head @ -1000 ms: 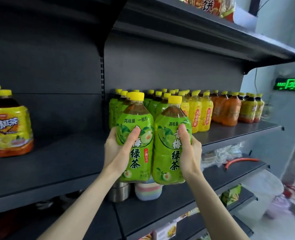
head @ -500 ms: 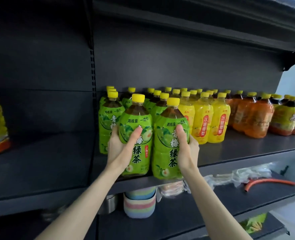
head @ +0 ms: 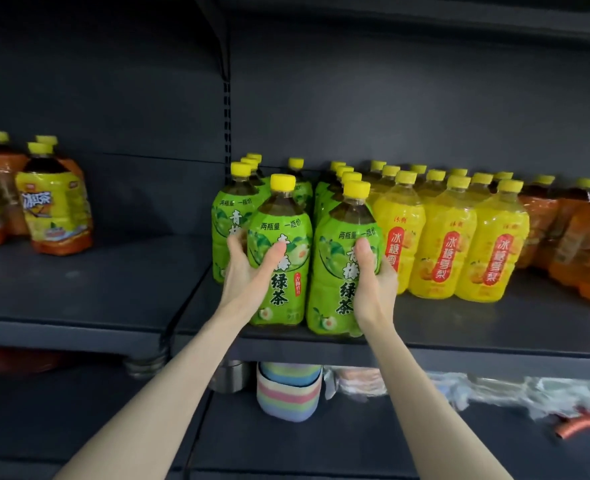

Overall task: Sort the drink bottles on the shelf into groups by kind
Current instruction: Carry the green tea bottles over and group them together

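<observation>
We read 两瓶量 一瓶价 across the top of the label on the left green bottle (head: 279, 258), with 青梅绿茶 running down it in large characters, partly hidden. The right green bottle (head: 342, 271) carries the same two lines. A small red tag beside 绿茶 on the left one is too small for us to read. On the yellow bottles (head: 449, 251) a red vertical band reads 冰糖雪梨, and the small mark above it is blurred. Far left, the yellow-labelled bottle (head: 56, 209) bears 冰红茶 in slanted characters.
</observation>
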A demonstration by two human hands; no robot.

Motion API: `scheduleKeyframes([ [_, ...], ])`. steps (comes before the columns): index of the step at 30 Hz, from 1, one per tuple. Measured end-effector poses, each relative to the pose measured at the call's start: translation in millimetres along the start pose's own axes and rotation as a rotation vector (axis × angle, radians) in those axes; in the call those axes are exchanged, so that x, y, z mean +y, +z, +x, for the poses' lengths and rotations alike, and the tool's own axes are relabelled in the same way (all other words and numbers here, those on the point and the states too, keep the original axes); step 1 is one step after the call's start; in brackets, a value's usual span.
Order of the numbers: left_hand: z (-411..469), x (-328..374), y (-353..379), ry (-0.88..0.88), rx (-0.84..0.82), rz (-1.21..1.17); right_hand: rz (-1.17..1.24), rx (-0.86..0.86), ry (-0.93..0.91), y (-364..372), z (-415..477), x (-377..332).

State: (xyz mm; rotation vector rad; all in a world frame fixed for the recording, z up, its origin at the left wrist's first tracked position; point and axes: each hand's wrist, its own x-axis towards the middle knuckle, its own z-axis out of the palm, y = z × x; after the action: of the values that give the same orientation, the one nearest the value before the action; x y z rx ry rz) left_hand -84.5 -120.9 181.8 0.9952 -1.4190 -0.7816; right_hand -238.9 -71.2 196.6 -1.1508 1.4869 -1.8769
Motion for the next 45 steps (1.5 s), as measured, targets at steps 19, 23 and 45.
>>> scheduleKeyframes([
  [19, 37, -19, -2, 0.575, 0.107, 0.568, -0.026, 0.055, -0.037, -4, 24, 16],
  [23, 55, -23, 3, 0.653, 0.194, 0.769, -0.054, 0.080, -0.051, -1, 22, 15],
  [45, 83, -53, -24, 0.188, 0.268, 0.177, 0.028, 0.018, -0.199, 26, 13, 32],
])
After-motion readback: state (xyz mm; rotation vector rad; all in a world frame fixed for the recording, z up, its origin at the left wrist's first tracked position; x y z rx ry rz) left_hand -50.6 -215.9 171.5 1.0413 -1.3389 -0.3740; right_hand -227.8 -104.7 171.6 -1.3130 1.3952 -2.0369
